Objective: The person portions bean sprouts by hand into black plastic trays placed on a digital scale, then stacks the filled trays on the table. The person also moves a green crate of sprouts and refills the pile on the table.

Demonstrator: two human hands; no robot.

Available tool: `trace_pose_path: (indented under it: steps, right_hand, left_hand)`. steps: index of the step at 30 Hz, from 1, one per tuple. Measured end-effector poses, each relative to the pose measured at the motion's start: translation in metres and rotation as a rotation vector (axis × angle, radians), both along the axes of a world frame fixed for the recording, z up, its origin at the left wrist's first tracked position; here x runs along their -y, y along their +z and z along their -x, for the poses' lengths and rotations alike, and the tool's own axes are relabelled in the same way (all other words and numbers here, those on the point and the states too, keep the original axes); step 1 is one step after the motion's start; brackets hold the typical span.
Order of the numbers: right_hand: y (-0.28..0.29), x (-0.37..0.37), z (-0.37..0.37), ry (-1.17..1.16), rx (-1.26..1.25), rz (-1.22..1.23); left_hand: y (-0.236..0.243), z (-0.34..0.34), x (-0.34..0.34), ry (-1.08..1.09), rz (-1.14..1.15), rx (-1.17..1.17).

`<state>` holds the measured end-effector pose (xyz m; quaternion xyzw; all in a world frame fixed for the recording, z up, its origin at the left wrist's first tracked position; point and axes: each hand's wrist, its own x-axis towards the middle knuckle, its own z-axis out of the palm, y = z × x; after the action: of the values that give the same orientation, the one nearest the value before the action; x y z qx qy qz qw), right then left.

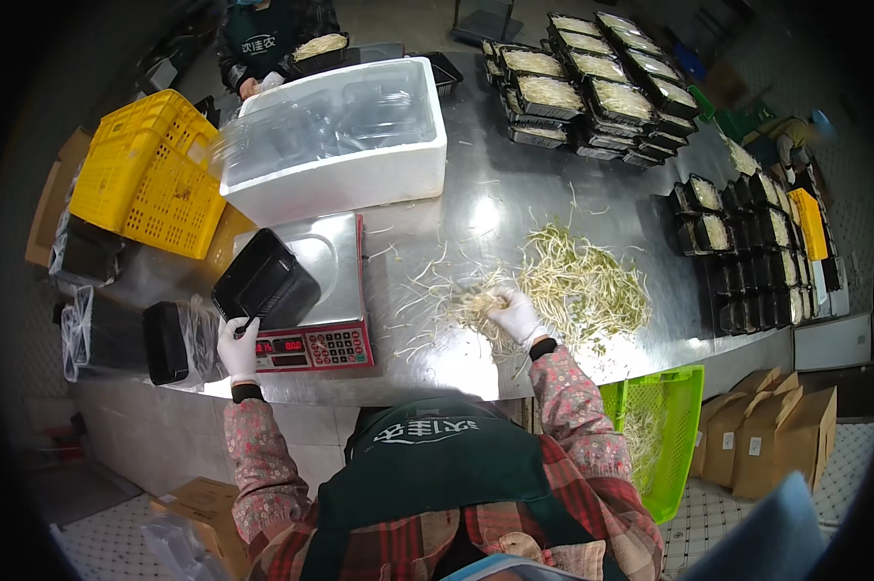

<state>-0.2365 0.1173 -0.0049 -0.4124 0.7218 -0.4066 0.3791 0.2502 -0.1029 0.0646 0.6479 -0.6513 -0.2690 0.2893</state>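
Pale sprout clump against R fingers; blk tray in L fingers.

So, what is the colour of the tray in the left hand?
The tray is black, best seen in the head view.

Open tabletop leads far between the box and the far trays; a second gap parts the sprouts from the right trays. The box blocks the far side of the scale; the black tray obstructs its left.
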Motion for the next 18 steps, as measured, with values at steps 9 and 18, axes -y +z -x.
trace_pose_path:
  steps: [9, 18]
  right_hand:
    - [0.161, 0.045, -0.059, -0.131, 0.49, 0.737]
    - [0.161, 0.065, -0.073, 0.24, -0.197, 0.493]
  left_hand:
    - [0.059, 0.14, -0.075, -0.58, 0.315, -0.137]
    - [0.042, 0.124, -0.078, -0.51, 0.184, -0.262]
